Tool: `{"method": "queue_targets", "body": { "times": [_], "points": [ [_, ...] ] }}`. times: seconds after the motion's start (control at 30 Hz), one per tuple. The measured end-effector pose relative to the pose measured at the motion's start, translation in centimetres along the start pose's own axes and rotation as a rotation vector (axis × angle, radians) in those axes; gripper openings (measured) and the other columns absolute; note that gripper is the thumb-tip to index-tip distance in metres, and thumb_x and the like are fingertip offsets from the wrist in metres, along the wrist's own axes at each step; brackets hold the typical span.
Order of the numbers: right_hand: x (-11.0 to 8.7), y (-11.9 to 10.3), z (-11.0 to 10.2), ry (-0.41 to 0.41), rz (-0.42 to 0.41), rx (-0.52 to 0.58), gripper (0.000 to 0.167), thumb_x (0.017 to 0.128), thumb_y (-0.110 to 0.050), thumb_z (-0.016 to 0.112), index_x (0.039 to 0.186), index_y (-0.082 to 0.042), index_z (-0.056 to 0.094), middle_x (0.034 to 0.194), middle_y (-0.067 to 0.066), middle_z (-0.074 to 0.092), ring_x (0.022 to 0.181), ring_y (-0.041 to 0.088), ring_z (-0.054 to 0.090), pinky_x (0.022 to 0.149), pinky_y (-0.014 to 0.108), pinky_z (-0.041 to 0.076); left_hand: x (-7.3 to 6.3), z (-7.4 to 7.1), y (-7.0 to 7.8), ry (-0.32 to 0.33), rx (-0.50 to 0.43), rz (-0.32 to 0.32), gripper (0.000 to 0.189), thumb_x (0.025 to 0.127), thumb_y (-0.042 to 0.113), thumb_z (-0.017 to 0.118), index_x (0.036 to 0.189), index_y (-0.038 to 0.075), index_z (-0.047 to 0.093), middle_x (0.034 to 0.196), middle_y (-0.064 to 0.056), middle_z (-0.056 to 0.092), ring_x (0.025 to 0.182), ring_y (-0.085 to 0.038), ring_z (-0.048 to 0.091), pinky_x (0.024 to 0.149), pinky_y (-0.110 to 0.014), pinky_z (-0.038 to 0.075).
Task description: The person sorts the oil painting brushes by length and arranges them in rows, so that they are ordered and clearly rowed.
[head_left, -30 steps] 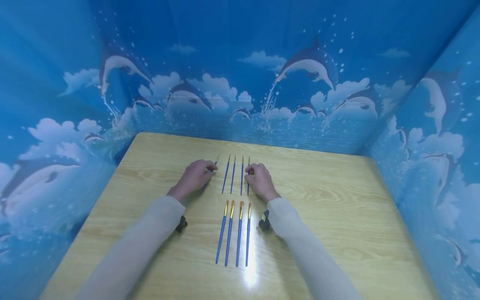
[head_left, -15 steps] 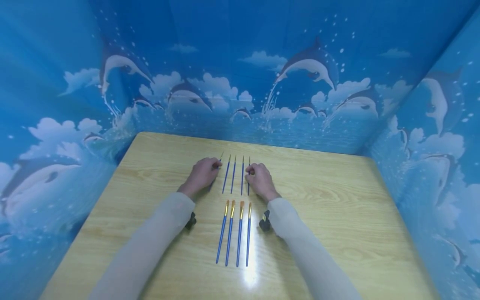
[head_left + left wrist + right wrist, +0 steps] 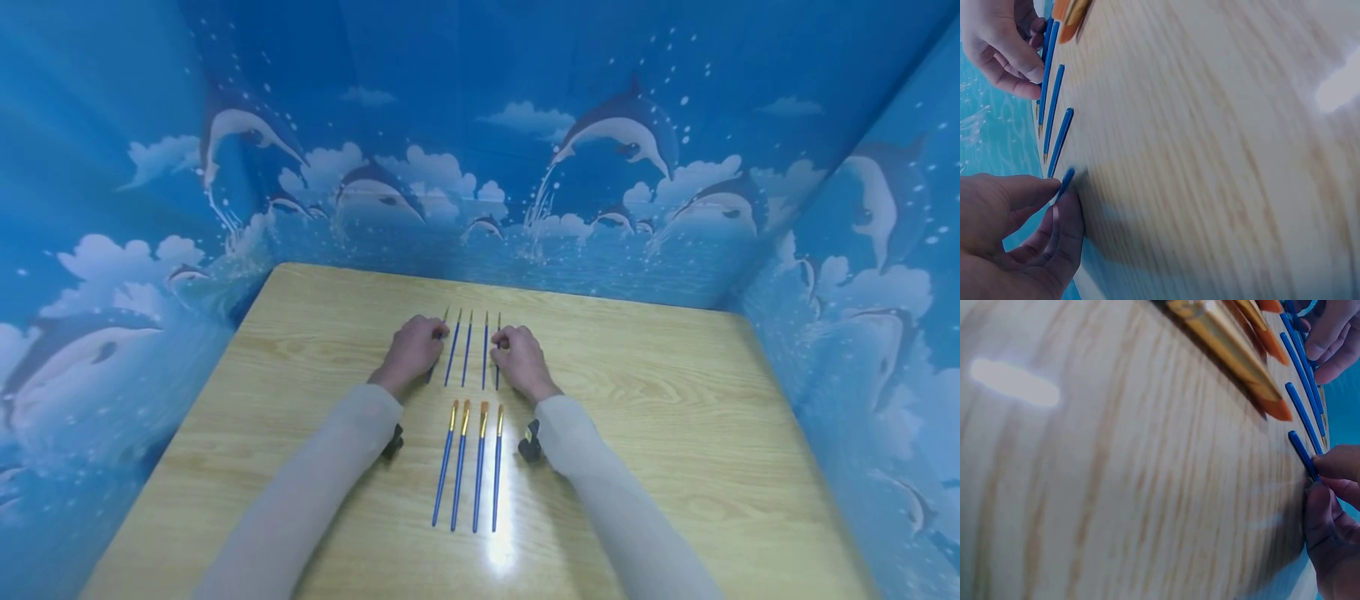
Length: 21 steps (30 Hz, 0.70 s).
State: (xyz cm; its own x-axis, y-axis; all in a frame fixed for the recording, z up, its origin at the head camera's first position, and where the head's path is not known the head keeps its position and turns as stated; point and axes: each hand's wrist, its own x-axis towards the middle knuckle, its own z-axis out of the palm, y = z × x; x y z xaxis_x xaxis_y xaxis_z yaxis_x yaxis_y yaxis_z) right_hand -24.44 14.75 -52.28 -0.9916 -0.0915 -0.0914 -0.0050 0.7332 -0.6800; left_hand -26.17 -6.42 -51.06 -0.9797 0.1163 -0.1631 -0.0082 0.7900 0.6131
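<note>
Several thin blue-handled paintbrushes lie in a row near the back of the table, bristles pointing away. My left hand pinches the leftmost thin paintbrush between thumb and fingers, its handle end poking out in the left wrist view. At the other end of the row, my right hand pinches the rightmost thin paintbrush. Between the hands lie three more: a left one, a middle one and a right one. The hands cover parts of the two outer brushes.
Closer to me lies a second row of several thicker blue paintbrushes with gold ferrules and orange bristles. The wooden table meets a blue dolphin-print curtain at the back and sides. A bright glare spot shows in front.
My left hand has moved right with its paintbrush, bringing it nearer the row and straighter alongside the others. The right hand has stayed in place on its brush.
</note>
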Motion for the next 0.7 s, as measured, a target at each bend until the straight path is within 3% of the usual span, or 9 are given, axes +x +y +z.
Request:
{"method": "queue_targets", "body": {
  "times": [0.4, 0.7],
  "points": [
    [-0.07, -0.17, 0.07, 0.0, -0.013, -0.01, 0.03, 0.106, -0.014, 0.068, 0.134, -0.004, 0.07, 0.126, 0.013, 0.062, 0.116, 0.029, 0.061, 0.105, 0.046, 0.057, -0.21, 0.3, 0.06, 0.015, 0.041, 0.008, 0.033, 0.107, 0.01, 0.066, 0.14, 0.008, 0.07, 0.129, -0.012, 0.064, 0.121, -0.029, 0.063, 0.115, -0.048, 0.053],
    [0.18, 0.33, 0.24, 0.04, -0.032, 0.041, 0.027, 0.106, -0.015, 0.066, 0.131, -0.006, 0.071, 0.121, 0.012, 0.064, 0.111, 0.028, 0.062, 0.098, 0.043, 0.058, -0.37, -0.19, 0.02, 0.043, 0.039, 0.003, 0.033, 0.107, 0.015, 0.068, 0.14, 0.009, 0.069, 0.129, -0.012, 0.064, 0.12, -0.029, 0.064, 0.112, -0.048, 0.055]
  ]
}}
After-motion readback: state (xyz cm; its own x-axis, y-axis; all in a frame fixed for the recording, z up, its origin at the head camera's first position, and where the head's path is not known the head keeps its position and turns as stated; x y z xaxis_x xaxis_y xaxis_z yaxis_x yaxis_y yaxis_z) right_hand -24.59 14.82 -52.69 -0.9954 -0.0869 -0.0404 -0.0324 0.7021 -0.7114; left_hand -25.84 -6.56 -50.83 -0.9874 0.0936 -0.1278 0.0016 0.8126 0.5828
